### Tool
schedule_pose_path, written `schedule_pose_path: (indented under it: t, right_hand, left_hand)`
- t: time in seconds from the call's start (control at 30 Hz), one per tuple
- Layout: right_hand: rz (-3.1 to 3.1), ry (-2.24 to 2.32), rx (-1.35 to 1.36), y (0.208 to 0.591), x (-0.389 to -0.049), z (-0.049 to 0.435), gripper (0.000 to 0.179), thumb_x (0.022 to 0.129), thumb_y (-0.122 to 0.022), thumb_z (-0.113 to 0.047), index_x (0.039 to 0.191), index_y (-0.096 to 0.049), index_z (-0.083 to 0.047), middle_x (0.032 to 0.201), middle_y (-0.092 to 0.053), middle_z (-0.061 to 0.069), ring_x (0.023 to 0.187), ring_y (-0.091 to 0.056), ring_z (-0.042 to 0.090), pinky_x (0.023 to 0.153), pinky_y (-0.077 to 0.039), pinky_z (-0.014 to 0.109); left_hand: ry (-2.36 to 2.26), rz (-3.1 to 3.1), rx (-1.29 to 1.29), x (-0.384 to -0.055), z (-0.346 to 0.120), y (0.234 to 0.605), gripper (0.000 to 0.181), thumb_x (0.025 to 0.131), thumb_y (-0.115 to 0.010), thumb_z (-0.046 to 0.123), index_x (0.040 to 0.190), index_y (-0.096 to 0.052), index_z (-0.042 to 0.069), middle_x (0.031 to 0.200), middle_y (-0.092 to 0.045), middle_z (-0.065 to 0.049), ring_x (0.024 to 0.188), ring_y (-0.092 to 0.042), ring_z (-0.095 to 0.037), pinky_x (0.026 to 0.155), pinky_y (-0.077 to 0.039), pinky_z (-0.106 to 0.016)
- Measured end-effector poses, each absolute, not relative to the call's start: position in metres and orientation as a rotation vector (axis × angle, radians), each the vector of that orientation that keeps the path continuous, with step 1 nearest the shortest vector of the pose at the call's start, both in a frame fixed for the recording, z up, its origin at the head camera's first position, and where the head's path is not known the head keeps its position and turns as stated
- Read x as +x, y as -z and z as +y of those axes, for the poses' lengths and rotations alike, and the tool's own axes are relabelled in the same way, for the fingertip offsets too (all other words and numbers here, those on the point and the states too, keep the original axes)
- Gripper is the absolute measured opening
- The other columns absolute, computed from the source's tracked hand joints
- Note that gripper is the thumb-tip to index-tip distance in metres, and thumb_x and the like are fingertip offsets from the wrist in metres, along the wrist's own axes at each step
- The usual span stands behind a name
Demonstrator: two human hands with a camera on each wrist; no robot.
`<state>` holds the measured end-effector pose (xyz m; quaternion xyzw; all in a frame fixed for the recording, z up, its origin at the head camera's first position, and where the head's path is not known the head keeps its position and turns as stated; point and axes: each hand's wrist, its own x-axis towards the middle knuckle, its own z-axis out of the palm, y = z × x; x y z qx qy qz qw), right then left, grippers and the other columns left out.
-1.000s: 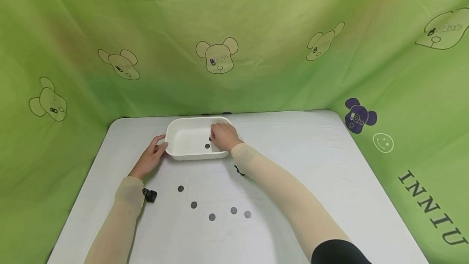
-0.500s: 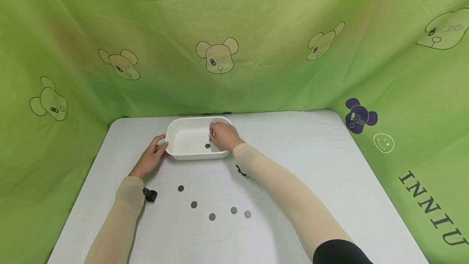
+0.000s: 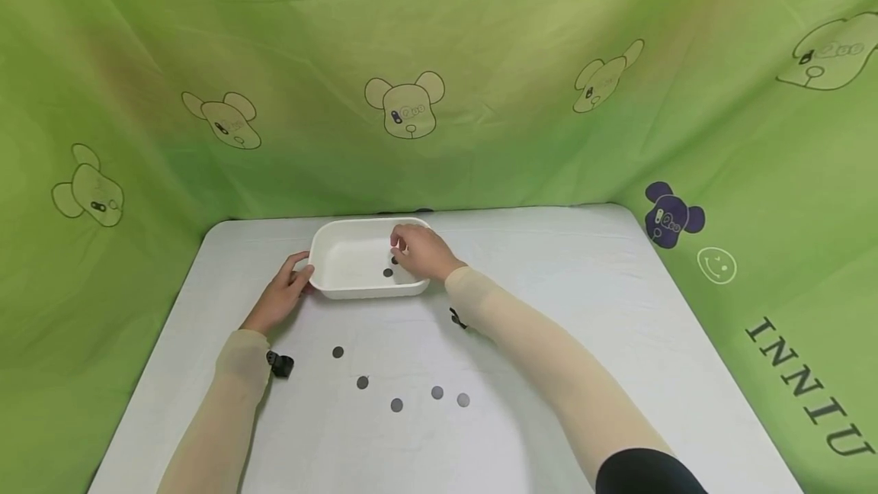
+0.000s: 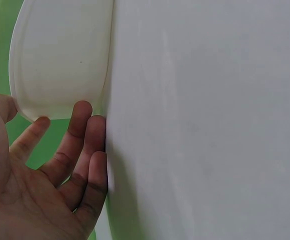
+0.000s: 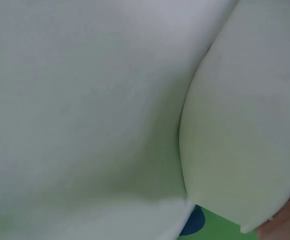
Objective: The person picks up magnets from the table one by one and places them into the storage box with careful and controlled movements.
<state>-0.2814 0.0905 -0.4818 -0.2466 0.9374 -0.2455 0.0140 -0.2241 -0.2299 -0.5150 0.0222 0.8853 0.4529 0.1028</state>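
Observation:
A white rectangular tray stands at the back of the table. My left hand touches its left end, and in the left wrist view the fingertips of my left hand meet the outer wall, with the thumb up at the rim. My right hand reaches over the tray's right part, thumb and index finger slightly apart. Just under the thumb lies a dark round disc, with a second dark disc close by on the tray floor. The right wrist view shows mainly the tray's outer wall; little of that hand appears.
Several grey discs lie on the white tabletop in front of the tray, among them a left one, a middle one and a right one. A green printed curtain surrounds the table's back and sides.
My right hand has risen slightly and shifted, its thumb and index finger parting, so the disc beneath shows more. The left hand and tray have stayed put.

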Motion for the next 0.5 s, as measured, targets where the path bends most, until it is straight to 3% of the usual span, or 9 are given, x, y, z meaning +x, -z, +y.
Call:
schedule_pose_path:
  t: [0.13, 0.5]
  right_hand:
    - [2.933, 0.802, -0.843, 0.478, -0.279, 0.097, 0.011, 0.105, -0.069, -0.019, 0.112, -0.070, -0.010, 0.102, -0.070, 0.001, 0.099, -0.064, 0.020, 0.094, -0.051, 0.041]
    - [2.925, 0.900, -0.965, 0.467, -0.260, 0.117, 0.013, 0.105, -0.069, -0.019, 0.114, -0.070, -0.009, 0.105, -0.071, 0.004, 0.100, -0.066, 0.022, 0.093, -0.052, 0.040]
  left_hand:
    - [-1.340, 2.611, 0.063, -0.222, -0.230, 0.516, 0.059, 0.117, -0.042, 0.047, 0.168, -0.031, 0.020, 0.125, -0.070, -0.022, 0.118, -0.064, -0.037, 0.113, -0.041, -0.059]
    - [-1.363, 2.608, 0.055, -0.215, -0.228, 0.515, 0.056, 0.117, -0.043, 0.044, 0.167, -0.032, 0.020, 0.122, -0.071, -0.021, 0.117, -0.065, -0.037, 0.111, -0.042, -0.056]
